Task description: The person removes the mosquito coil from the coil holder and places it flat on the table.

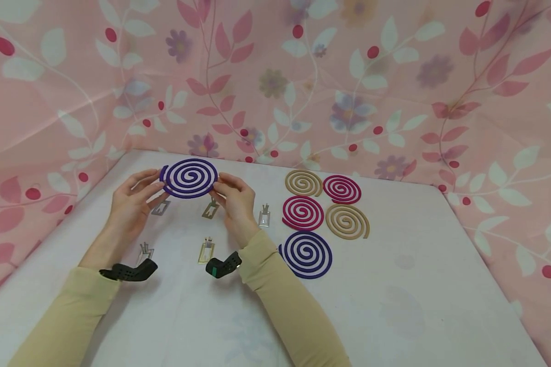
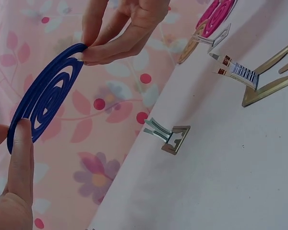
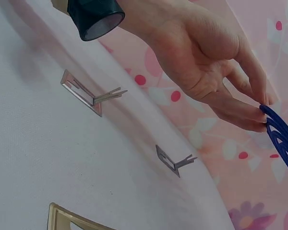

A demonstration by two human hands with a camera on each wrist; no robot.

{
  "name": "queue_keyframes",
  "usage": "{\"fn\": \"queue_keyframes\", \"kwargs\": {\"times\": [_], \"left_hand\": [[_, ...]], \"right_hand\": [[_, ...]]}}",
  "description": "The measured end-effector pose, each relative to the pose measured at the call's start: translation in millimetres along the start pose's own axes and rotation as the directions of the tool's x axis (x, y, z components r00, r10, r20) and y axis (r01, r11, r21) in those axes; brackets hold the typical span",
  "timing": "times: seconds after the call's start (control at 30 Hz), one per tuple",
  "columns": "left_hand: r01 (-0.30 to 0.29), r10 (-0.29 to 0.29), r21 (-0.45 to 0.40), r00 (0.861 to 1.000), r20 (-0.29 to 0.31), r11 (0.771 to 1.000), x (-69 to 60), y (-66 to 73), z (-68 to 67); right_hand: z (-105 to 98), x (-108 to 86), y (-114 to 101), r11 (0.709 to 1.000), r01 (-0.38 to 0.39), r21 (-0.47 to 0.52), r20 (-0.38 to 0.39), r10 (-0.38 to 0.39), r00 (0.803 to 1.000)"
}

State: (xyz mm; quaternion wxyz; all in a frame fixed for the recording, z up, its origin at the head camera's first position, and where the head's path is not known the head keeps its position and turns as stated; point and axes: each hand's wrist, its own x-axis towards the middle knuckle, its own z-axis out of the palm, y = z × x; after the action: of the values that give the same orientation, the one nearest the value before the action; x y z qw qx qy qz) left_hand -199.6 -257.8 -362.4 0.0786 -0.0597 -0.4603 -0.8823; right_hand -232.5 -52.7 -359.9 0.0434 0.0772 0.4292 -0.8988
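Both hands hold a purple mosquito coil [image 1: 192, 176] up above the far left part of the table. My left hand [image 1: 132, 201] pinches its left rim between thumb and fingers. At the opposite rim, the fingertips of my right hand [image 1: 236, 201] pinch it too. In the left wrist view the coil [image 2: 49, 103] looks blue and is seen tilted, nearly edge-on. Below the hands stand several small metal coil stands with upright prongs, among them a brass-coloured stand [image 1: 201, 253] and a silver one [image 1: 264, 224]. Only part of the coil shows in the right wrist view.
Right of the hands lie more coils: a purple coil [image 1: 306, 251], a magenta coil [image 1: 302, 211] with another magenta one behind it, and two tan coils, one nearer [image 1: 346, 220]. The white-covered table [image 1: 418, 306] meets a floral pink cloth [image 1: 275, 92] at its back and sides.
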Motion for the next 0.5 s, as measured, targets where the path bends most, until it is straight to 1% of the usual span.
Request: {"fn": "queue_keyframes", "kwargs": {"times": [0.23,0.33,0.5], "left_hand": [[0.014,-0.013,0.05,1.0,-0.007,0.999,-2.0,0.9,9.0],[0.024,-0.024,0.058,1.0,-0.011,0.998,-3.3,0.1,12.9],[0.043,-0.044,0.12,0.999,0.001,0.992,-5.7,-1.3,20.9]], "right_hand": [[0,-4.8,-14,1.0,-0.006,-0.016,0.001,0.006,1.0],[-2,-5.6,-20,0.999,-0.004,-0.05,0.012,0.005,1.0],[-10,-8.7,-29,0.993,0.011,-0.117,0.026,-0.008,1.0]]}}
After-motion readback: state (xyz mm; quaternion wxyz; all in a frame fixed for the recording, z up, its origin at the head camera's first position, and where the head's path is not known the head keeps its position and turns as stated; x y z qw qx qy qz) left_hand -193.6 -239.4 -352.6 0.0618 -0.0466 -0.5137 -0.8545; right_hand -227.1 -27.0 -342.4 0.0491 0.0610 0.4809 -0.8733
